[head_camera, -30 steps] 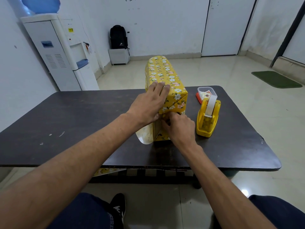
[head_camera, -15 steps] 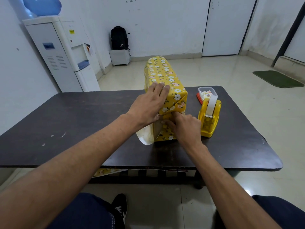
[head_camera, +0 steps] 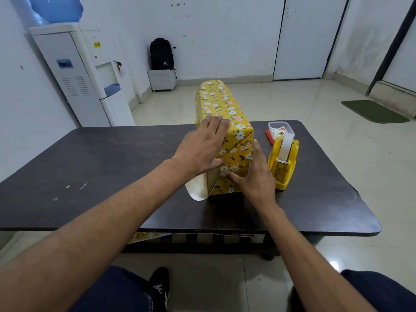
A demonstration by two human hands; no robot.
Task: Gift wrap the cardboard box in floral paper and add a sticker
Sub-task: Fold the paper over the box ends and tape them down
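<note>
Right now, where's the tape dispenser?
In the head view the yellow tape dispenser stands on the dark table, right of the floral-wrapped box, beside the right hand, with a clear tub behind it.

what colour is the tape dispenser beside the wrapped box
Yellow. The tape dispenser shows best in the head view, just right of the floral-wrapped box.

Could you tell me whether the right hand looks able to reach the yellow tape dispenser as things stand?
Probably yes: the right hand presses open-fingered on the wrapped box, and the tape dispenser stands close beside it on the table with nothing between.
</note>
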